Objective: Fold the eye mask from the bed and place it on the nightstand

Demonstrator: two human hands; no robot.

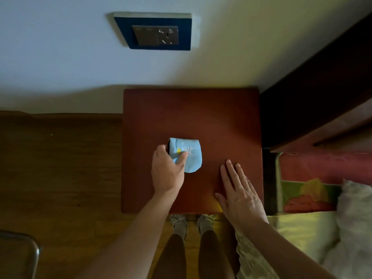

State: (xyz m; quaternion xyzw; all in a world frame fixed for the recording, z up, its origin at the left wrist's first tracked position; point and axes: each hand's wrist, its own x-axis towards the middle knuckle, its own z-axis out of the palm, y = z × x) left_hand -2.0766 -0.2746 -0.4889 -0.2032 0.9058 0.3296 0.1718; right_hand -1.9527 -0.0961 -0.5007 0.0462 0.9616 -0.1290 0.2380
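The head view looks straight down on a square reddish-brown wooden nightstand (221, 121) set against a pale wall, with a wooden floor to its left and a bed with bright patterned bedding (306, 190) to its right.

A small light-blue fabric eye mask with white and yellow embroidery (190, 158) lies on the nightstand top, left of centre. It appears folded in 2, with a straight fold along its left edge and a rounded outline on the right. The left hand (168, 170) is closed on the mask's left side: the thumb presses on the top face and the fingers curl round the folded edge, where a dark strip, possibly the strap, peeks out. The right hand (239, 190) lies flat and spread on the nightstand, holding nothing, near the mask but apart from it.

By its look the mask is very light, soft and limp, with no stiffness of its own, so the fold will likely spring open if let go carelessly. The folded edge is the sensible place to pinch, since both layers are held together there; the cloth is not fragile and not slippery on the wood.

A dark blue wall socket plate (155, 33) sits above.
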